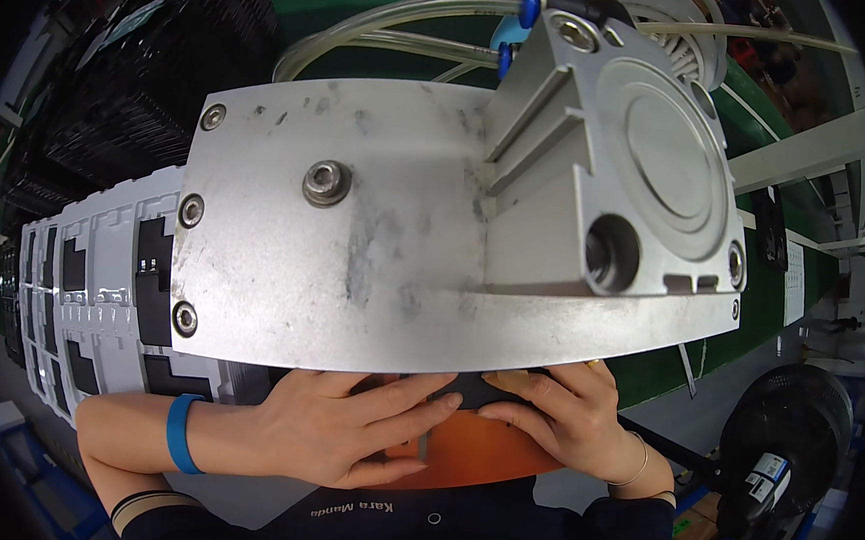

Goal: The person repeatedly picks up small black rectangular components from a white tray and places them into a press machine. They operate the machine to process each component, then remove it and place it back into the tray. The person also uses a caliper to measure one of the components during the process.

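Under the front edge of a silver metal plate [399, 318], both hands work close together at an orange block [480, 449]. My left hand [336, 429] lies with its fingers stretched out to the right, their tips on a dark flat part [466, 391]. A blue band [180, 433] circles that wrist. From the other side, my right hand [573, 410] has its thumb and forefinger closed about the right end of the dark part. The plate hides some fingers of both hands and most of the dark part.
A silver pneumatic cylinder [650, 165] stands on the plate, with clear air hoses [399, 27] behind. To the left, white trays [114, 238] hold dark flat parts, beside stacked black trays [156, 60]. A black round object [793, 426] is at the right, near a green work surface [650, 386].
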Motion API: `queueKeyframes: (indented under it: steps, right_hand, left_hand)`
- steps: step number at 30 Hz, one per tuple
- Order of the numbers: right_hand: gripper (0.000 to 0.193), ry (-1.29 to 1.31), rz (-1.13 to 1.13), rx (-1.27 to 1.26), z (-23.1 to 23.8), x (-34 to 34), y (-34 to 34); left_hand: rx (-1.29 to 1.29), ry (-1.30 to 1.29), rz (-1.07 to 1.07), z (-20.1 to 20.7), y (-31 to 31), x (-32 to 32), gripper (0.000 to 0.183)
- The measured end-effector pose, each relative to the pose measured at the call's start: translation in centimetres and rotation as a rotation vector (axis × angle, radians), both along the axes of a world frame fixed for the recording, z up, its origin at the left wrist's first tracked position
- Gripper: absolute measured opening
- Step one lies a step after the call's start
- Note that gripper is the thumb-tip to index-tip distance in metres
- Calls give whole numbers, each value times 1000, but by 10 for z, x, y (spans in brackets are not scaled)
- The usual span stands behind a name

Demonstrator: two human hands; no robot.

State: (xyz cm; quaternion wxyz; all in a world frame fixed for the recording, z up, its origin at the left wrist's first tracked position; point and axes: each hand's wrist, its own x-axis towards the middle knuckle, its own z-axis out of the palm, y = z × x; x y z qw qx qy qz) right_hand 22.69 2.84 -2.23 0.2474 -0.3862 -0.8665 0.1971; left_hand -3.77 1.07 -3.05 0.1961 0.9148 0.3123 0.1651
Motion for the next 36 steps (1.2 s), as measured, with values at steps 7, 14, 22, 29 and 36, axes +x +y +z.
queueKeyframes:
  steps: [7,14,22,29,36]
  right_hand:
    - [31,-16,-3,-6,3,-2,1]
    - [28,0,33,-22,6,-5,3]
    - [30,36,26,-227,27,-4,4]
    - [29,463,-47,-881,35,-11,4]
    - [32,768,158,-743,49,-99,-19]
  left_hand:
    - [30,17,12,2,-1,1,50]
    - [146,38,7,0,-2,-2,47]
    - [279,-57,10,0,3,-2,44]
    - [49,-351,188,11,-10,-5,51]
    - [-234,-676,534,49,-49,-56,27]
